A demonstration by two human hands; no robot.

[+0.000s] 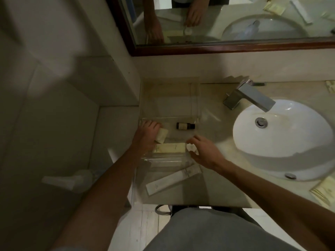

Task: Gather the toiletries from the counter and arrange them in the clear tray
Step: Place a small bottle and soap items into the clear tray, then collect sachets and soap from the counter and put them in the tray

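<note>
Your left hand [147, 135] is curled around a small cream packet [161, 135] at the left side of the clear tray [197, 105], which sits on the tabletop [213, 187] to the left of the white sink [282, 131]. Your right hand [204, 153] reaches in from the right with its fingers loosely bent around a small white object [191, 148]; the blur keeps you from telling whether it is truly gripped. Inside the tray, a small dark bottle [185, 126] lies on its side, and a long cream box [170, 148] lies flat between your two hands. A long white box [173, 179] lies at an angle on the tabletop nearer to you, outside the tray. More cream packets [324, 191] lie near the right edge of the tabletop, well apart from the tray.
</note>
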